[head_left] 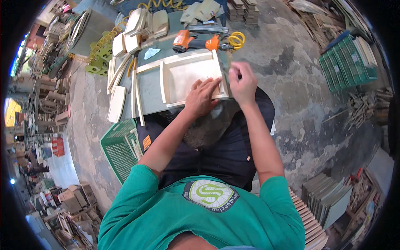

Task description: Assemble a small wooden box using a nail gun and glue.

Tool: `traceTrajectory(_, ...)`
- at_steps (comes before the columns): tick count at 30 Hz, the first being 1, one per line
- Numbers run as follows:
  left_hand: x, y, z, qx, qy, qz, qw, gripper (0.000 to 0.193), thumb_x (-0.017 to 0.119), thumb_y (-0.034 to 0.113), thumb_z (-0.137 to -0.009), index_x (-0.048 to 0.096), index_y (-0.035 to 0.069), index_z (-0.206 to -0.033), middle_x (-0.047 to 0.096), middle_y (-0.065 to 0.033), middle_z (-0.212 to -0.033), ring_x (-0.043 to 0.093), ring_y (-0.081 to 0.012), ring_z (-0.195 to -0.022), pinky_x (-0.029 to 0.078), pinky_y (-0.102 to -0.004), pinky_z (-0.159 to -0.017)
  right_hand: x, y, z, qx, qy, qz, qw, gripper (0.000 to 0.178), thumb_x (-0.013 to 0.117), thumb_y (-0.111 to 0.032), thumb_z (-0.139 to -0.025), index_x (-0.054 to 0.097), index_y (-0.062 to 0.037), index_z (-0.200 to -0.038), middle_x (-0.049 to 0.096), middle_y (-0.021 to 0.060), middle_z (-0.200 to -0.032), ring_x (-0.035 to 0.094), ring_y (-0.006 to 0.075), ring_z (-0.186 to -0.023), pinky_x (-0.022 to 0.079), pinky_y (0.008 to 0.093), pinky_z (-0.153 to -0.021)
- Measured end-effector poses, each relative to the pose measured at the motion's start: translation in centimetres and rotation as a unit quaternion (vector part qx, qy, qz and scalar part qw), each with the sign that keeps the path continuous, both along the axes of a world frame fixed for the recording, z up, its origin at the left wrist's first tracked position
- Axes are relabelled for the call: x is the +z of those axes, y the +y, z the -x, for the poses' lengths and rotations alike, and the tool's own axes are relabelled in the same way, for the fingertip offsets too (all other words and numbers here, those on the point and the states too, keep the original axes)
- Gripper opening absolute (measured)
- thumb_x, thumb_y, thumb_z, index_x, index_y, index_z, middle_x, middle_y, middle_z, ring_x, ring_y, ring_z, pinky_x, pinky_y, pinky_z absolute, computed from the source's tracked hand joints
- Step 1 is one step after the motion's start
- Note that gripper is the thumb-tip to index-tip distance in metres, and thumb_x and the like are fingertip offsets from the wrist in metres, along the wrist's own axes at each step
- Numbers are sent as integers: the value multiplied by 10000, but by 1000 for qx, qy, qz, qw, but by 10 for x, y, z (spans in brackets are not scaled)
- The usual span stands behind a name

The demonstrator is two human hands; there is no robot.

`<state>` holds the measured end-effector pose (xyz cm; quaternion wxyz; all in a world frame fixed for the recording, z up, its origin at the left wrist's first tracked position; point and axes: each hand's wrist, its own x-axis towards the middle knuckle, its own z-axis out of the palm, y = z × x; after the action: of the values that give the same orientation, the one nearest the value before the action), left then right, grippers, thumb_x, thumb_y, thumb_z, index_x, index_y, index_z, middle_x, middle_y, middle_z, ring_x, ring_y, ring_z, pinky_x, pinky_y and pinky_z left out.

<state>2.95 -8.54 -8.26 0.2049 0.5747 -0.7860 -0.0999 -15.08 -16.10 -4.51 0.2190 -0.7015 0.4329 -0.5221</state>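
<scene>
1. Pale wood is covered at the frame's near right corner by the left hand (202,98), its fingers slightly spread; skewing could be caused by uneven pressure.
2. The right hand (243,81) is blurred, just beside the right end; fingers appear curled, but whether anything is pinched cannot be told. Knuckles could be scraped by a misjudged pass.
3. The shallow wooden frame (185,74) is laid on the grey-green workbench (150,93), near its right edge; tipping could be caused by an outward push.
4. Loose slats (134,93) are seen at left, overhanging the near edge; these could be dislodged by a swung frame.
5. The orange-and-black nail gun (196,42) is rested just behind; it could be jostled by a backward shove.
6. Thin boards (160,23) are piled farther off; toppling could be caused by a bump.
</scene>
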Motion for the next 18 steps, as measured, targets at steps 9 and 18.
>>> traceTrajectory(9,1,1,1,2,8,-3,1000,874,799,250,-811,399,176,-1584,608,-125,-1440,492,-304,-1452,322,-545,-1215,12,-153,-130,131,477,-115,861,695,715,-267,-887,435,-101,-1501,718,193,-1235,662,413,-1202,478,539,-1029)
traceTrajectory(18,3,2,2,-2,-5,-38,999,886,790,241,-821,379,193,-1605,585,-92,-1466,478,-283,-1461,317,-548,-1215,59,-169,-105,186,516,-56,834,535,667,-255,-892,524,-36,-1359,740,257,-1101,710,440,-1067,560,541,-926)
